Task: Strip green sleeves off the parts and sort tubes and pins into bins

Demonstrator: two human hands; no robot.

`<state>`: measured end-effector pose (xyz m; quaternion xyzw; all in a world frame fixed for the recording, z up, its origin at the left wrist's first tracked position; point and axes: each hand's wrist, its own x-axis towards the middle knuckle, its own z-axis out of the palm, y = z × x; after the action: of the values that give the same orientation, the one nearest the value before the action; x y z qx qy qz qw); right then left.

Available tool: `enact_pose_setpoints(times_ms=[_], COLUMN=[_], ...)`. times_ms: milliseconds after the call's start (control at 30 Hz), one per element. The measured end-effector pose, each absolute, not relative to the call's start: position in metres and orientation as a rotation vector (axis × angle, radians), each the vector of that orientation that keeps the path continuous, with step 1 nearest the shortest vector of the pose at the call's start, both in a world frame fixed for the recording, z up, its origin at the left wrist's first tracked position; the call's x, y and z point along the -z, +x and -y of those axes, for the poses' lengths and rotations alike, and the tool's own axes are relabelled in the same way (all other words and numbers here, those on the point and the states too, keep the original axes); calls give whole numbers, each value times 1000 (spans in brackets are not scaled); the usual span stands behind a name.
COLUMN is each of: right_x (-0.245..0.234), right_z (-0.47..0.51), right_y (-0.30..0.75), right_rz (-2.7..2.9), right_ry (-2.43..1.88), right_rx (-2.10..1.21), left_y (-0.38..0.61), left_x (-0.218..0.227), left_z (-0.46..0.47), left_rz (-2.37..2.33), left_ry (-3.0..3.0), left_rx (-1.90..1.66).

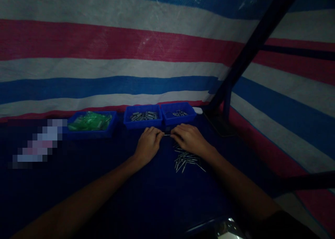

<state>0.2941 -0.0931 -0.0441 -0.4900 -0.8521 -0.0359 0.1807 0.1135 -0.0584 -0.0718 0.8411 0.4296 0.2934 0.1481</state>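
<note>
Behind, a striped tarp (131, 40) backs the dark bench (104, 183). Three blue trays stand in a row on it: the left tray (89, 133) with green pieces, the middle tray (143, 124) with grey metal bits, the right tray (178, 120) with a few pins. Just before them the left hand (148, 143) and right hand (190, 138) meet, fingers curled, each pinching an end of one thin pin (166, 135) that lies left to right between them. A loose heap (186, 160) of pins, too many to count, lies by the right wrist, nearer that hand.

Head camera looks forward and down — near the table (104, 186), facing the tarp (131, 40).
</note>
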Motion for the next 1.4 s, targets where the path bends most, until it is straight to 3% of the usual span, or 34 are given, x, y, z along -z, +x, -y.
enact_pose_setpoints(times_ms=[200,467,867,1167,1400], right_x=[34,25,47,46,30], right_z=[87,63,86,91,74], right_y=[301,334,303,295,310], right_rz=[2327,1667,2150,2240,1962], right_ry=[-1490,-2037,-1466,-1282,-1463], right_rx=[190,349,-252,-160,163], left_y=[113,128,123,120,125], left_x=[71,67,72,72,68], left_z=[60,62,50,52,56], left_rz=[-1099,-928,-1001,-902,-1019], left_ry=[2383,2760,2481,2229,2464], left_rx=[-766,-571,-754,-988,-793])
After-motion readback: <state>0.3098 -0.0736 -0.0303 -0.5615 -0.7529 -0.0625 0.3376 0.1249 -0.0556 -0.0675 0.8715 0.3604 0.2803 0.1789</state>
